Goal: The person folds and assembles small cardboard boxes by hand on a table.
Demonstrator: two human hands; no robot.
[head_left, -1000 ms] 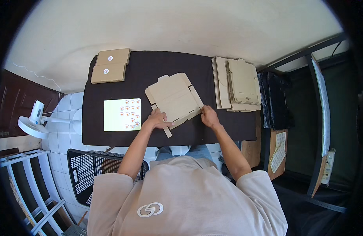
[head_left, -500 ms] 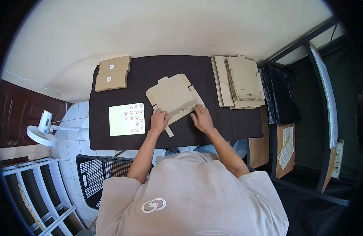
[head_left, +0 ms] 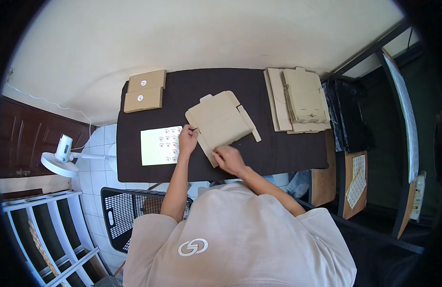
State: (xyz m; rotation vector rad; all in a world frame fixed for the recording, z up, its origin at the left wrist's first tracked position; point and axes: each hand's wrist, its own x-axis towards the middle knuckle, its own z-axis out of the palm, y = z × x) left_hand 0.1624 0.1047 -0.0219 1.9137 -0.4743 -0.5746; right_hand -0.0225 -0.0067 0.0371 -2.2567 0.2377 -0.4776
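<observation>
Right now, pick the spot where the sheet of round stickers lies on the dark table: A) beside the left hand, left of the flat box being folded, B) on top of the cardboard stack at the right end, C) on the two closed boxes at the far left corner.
A: the sticker sheet lies flat on the table just left of the left hand.

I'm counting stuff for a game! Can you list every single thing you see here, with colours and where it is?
flat cardboard box: 1, tan, unfolded at the table's middle
closed boxes: 2, tan with round white stickers, table's far left corner
stack of flat boxes: 1 pile, tan, table's right end
sticker sheet: 1, pale yellow-green, table's left side
table: 1, dark brown cover
fan: 1, white, floor at left
basket: 1, black mesh, below the table
shelf rack: 1, white, lower left
left hand: on the flat box's left edge
right hand: on its near edge
</observation>
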